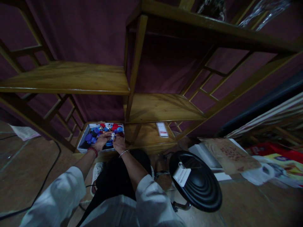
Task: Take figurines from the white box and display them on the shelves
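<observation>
A white box (pixel 81 142) full of small colourful toy figures, mostly blue, purple and red, sits on the lowest shelf at the left. Over it, my left hand (pixel 101 142) and my right hand (pixel 119 144) meet around a small white and blue toy figure (pixel 113 136). The fingers of both hands are closed at its sides. A purple-blue figure (pixel 88 137) lies in the box to the left of my left hand, and red pieces (pixel 115 126) lie behind my right hand. My fingertips are small and dim in this view.
A wooden shelf unit (pixel 63 77) rises in front, its boards overhanging the box. A white card (pixel 162 130) lies on the lower shelf. To the right stand a round black stool (pixel 205 186) with a white tag (pixel 182 175), and bags (pixel 258 170). A black cable (pixel 47 179) crosses the floor.
</observation>
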Demonstrator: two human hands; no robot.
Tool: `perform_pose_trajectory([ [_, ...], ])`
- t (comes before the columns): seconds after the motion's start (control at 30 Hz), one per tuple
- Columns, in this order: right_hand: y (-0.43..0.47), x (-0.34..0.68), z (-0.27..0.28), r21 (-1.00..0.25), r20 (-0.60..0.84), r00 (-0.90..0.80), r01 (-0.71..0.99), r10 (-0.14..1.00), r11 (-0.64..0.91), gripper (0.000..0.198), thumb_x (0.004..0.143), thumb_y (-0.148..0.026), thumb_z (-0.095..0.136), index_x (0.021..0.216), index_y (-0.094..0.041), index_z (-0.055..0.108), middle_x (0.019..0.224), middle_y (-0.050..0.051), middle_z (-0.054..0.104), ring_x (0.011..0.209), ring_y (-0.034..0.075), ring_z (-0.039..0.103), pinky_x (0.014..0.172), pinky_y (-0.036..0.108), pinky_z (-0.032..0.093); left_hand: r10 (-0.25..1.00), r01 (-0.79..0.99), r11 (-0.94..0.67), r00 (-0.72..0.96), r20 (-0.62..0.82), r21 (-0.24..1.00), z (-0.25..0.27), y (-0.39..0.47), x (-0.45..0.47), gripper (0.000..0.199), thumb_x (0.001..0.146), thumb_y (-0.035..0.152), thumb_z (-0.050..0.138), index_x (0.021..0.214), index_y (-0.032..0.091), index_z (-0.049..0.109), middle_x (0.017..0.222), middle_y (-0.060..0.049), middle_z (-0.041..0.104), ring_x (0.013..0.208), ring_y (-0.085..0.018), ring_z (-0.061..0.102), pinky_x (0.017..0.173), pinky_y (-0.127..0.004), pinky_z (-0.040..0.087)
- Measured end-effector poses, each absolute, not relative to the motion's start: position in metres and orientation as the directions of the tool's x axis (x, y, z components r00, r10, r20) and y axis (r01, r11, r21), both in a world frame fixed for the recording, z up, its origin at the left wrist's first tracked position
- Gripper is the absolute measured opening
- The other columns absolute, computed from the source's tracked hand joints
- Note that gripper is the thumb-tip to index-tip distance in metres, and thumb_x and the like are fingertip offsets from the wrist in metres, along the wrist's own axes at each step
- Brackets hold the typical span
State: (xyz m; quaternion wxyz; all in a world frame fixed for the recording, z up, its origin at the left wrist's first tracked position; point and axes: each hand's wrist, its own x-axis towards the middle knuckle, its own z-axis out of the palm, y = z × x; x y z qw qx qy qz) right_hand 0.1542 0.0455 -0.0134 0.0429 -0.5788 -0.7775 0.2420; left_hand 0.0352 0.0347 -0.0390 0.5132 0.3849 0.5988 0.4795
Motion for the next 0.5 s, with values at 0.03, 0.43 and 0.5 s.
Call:
perform_pose_trajectory([
  [0.03, 0.0452, 0.1544, -0.0136, -0.435, -0.204, -0.320, 0.876, 0.925, 0.207, 0.026, 0.086, -0.017, 0.037, 0.108, -0.008, 0.049, 0.096, 0.015, 0.064, 0.089, 0.019, 0.061, 0.073, 0.025, 0.044, 0.953, -0.035, 0.245, -0.177, -0.247, 0.969, -0.0392, 0.0346, 0.0352, 0.043, 0.060, 0.019, 0.063, 0.103, 0.009, 0.060, 0.095, -0.011, 0.066, 0.098, -0.025, 0.055, 0.081, -0.034, 0.045],
  [0.43, 0.0437, 0.1540, -0.0187, -0.480, -0.180, -0.314, 0.856, 0.932, 0.195, 0.041, 0.084, -0.019, 0.040, 0.123, -0.008, 0.039, 0.101, 0.013, 0.063, 0.093, 0.020, 0.060, 0.076, 0.025, 0.043, 0.953, 0.040, 0.261, -0.172, -0.251, 0.965, -0.0382, 0.0341, 0.0373, 0.040, 0.060, 0.022, 0.063, 0.099, 0.013, 0.064, 0.091, -0.007, 0.068, 0.092, -0.020, 0.060, 0.082, -0.033, 0.046],
  [0.5, 0.0432, 0.1539, -0.0179, -0.482, -0.177, -0.307, 0.856, 0.935, 0.190, 0.038, 0.085, -0.021, 0.038, 0.121, -0.008, 0.041, 0.101, 0.013, 0.063, 0.093, 0.019, 0.060, 0.076, 0.025, 0.043, 0.952, 0.069, 0.271, -0.169, -0.257, 0.960, -0.0358, 0.0341, 0.0388, 0.040, 0.060, 0.021, 0.062, 0.100, 0.013, 0.063, 0.090, -0.006, 0.068, 0.092, -0.021, 0.060, 0.081, -0.034, 0.047],
])
